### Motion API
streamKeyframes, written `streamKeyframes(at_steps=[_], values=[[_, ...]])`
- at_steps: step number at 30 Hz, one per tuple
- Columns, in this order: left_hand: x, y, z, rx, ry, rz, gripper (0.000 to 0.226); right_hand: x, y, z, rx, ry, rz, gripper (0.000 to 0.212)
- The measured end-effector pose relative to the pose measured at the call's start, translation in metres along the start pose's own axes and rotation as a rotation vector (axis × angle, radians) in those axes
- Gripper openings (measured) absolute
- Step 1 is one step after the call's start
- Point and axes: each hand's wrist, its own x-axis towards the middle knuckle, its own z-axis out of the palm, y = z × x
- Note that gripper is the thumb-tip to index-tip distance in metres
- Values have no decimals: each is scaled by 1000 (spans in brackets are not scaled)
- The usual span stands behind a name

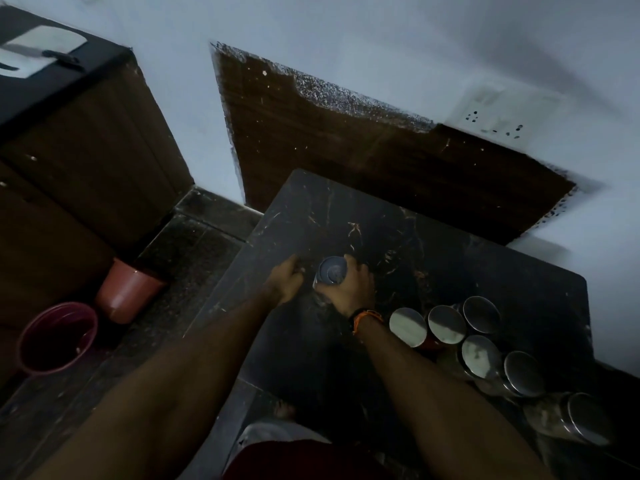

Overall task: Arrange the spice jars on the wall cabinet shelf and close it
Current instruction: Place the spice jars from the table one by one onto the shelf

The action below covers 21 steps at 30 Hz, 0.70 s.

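A spice jar with a shiny metal lid [331,270] stands on the dark marble counter [433,244], and my right hand [349,289] is wrapped around it. My left hand [285,280] hovers just left of the jar with its fingers curled and nothing in it. Several more glass jars with metal lids [481,355] cluster at the counter's right front, some leaning. The brown wooden cabinet [93,140] rises at the left with its doors closed. The scene is dim.
A wooden panel [346,147] covers the wall behind the counter, with a white socket plate [498,112] at its upper right. On the floor at left stand a terracotta pot [128,292] and a maroon bucket [57,339].
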Motion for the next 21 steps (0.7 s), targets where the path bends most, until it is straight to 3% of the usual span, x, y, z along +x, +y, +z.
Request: streamKeyframes(at_steps=[5, 8, 13, 21], values=[[-2, 17, 13, -483, 27, -355, 39, 4, 11, -30, 193, -72, -81, 100], [-13, 28, 18, -758, -82, -446, 49, 4, 11, -56, 406, -78, -102, 92], [-23, 49, 25, -1073, -337, -382, 55, 0, 5, -98, 599, -157, -192, 91], [-36, 88, 36, -1408, -499, -194, 48, -12, 1, -149, 755, -153, -248, 81]])
